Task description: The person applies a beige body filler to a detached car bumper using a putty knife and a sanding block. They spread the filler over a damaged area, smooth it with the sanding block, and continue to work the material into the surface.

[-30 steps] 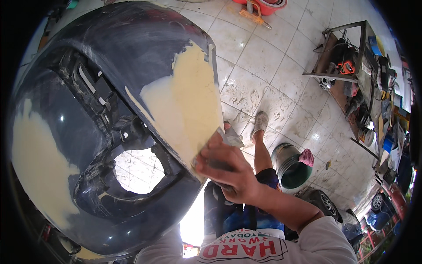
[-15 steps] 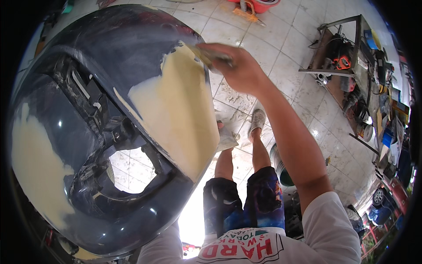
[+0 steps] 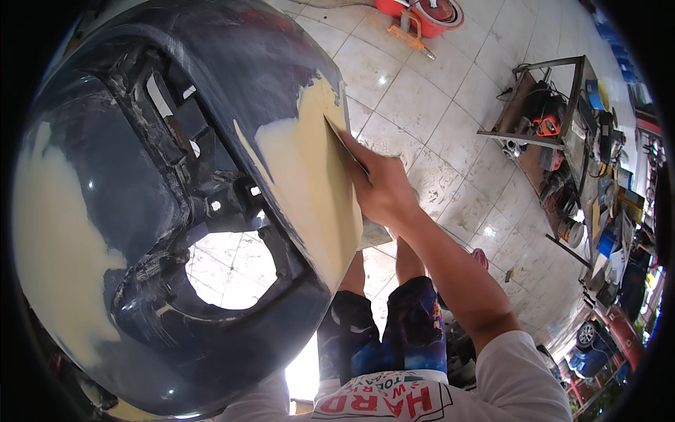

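Note:
A large dark grey car bumper (image 3: 232,77) fills the left side, with pale yellow filler (image 3: 302,151) over its right-hand corner and another filler patch (image 3: 56,239) at far left. My right hand (image 3: 387,186) is closed around a thin flat putty spreader (image 3: 342,141), seen nearly edge-on, its blade against the filler near the bumper's right edge. Below that hand, part of a greyish flat plate (image 3: 377,236) shows beside the bumper. My left hand is hidden behind the bumper; only the left sleeve (image 3: 256,399) shows at the bottom.
A metal-framed rack (image 3: 541,133) with power tools stands at right, cluttered items beyond it. Red basins (image 3: 439,15) and an orange-handled tool (image 3: 411,35) lie at the top on the dirty tiled floor (image 3: 450,91). The bumper has a round opening (image 3: 230,271).
My right hand and the spreader have moved down along the filler, toward me. The view has shifted, so the bumper sits further right. Left fingertips seen by the plate earlier are now hidden.

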Available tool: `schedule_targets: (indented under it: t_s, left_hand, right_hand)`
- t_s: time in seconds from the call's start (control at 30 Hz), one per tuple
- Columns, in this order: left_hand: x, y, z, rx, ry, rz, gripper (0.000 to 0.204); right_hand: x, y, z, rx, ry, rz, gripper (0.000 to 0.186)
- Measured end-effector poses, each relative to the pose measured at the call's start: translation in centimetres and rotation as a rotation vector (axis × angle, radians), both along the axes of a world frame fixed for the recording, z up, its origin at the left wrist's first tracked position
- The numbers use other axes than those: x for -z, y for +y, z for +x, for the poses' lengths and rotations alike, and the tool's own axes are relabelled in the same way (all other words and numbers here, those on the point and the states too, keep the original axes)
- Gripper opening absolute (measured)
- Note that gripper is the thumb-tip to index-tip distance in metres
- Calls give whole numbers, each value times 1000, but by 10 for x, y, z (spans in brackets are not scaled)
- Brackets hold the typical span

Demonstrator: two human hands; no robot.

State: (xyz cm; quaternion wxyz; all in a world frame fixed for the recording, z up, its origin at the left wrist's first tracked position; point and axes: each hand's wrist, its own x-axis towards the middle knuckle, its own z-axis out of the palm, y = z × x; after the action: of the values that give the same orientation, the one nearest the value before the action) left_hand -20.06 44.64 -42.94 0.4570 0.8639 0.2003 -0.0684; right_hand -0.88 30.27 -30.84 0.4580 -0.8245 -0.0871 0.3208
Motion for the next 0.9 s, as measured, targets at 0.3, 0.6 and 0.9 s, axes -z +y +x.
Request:
schedule_targets:
  t_s: [0.3,0.6,0.9]
  left_hand:
    - [3,4,5,19,-7,-5,49]
    - [1,5,6,27,-7,-5,50]
    - [2,5,3,21,0,-2,50]
  right_hand:
    - [12,-30,90,-25,-101,80,54]
    - [31,18,135,-50,70,176,54]
    - [27,28,99,-87,-222,153,49]
